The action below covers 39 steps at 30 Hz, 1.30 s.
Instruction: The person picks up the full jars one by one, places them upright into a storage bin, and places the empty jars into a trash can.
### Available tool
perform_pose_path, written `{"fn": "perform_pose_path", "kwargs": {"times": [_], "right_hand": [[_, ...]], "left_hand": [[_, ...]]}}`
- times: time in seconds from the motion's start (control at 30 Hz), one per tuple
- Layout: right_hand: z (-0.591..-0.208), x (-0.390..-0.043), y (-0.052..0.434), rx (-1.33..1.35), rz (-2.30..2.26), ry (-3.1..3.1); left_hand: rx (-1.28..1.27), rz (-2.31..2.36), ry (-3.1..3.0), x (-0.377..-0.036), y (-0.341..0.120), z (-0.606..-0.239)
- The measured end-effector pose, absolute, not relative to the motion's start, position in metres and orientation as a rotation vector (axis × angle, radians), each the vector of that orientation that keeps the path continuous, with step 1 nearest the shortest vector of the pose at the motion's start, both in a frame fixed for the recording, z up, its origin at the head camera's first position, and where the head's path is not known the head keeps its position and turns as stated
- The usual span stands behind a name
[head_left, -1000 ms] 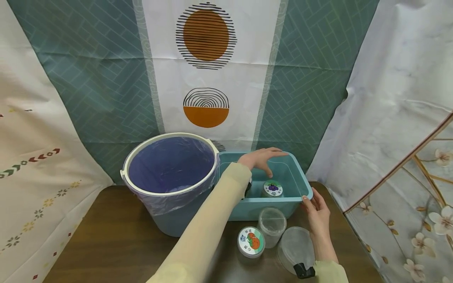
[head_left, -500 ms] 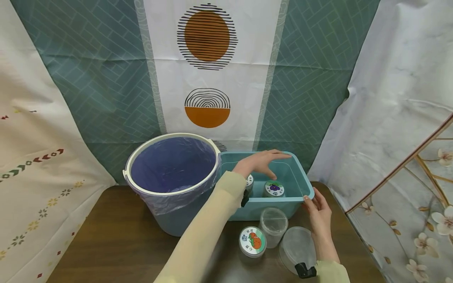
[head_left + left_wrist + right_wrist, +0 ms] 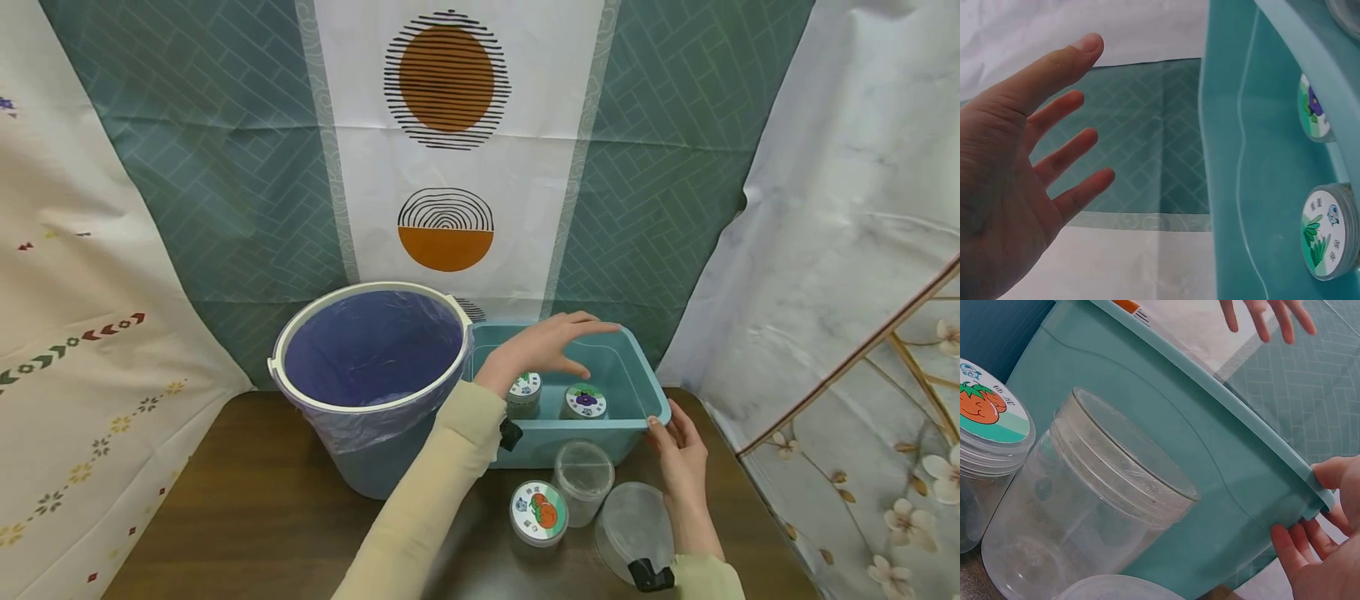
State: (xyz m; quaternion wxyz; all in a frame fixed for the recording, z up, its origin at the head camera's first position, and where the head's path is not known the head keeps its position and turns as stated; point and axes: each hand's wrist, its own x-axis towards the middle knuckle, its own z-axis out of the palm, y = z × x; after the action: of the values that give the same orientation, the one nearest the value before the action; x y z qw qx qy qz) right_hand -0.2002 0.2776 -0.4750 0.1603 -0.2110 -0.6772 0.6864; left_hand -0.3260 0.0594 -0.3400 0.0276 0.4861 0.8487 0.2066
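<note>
My left hand [image 3: 543,348] hovers over a teal plastic bin [image 3: 528,450], fingers spread and holding nothing. In the left wrist view the left hand's palm [image 3: 1004,169] shows, apart from the bin wall. Inside the bin stand a jar with a purple-picture lid [image 3: 586,402] and a jar with a green-leaf lid [image 3: 524,398]. The front right corner of the bin is pinched by my right hand [image 3: 684,467], thumb at the rim and fingers outside. Before the bin stand a clear jar [image 3: 1097,481], a jar with an orange-fruit lid [image 3: 538,512] and a wider clear jar [image 3: 633,529].
A blue bucket [image 3: 375,450] with a white rim and a plastic liner stands left of the bin. All stand on a dark wooden table [image 3: 247,500]. Patterned cloths [image 3: 247,167] hang behind and at both sides.
My left hand has shifted slightly left above the bin, uncovering the green-leaf lid. My right hand keeps its hold on the corner. The head view has turned a little left.
</note>
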Motion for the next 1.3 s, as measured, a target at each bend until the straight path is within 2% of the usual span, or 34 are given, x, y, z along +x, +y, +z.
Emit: {"fn": "perform_pose_path", "kwargs": {"times": [0.8, 1.3], "right_hand": [[-0.477, -0.200, 0.277, -0.606, 1.978, -1.919], [-0.477, -0.202, 0.278, -0.615, 2.005, -1.889]], "left_hand": [[1.509, 0.845, 2.761, -0.286, 0.009, -0.323], [1.415, 1.134, 2.920, -0.238, -0.046, -0.318]]}}
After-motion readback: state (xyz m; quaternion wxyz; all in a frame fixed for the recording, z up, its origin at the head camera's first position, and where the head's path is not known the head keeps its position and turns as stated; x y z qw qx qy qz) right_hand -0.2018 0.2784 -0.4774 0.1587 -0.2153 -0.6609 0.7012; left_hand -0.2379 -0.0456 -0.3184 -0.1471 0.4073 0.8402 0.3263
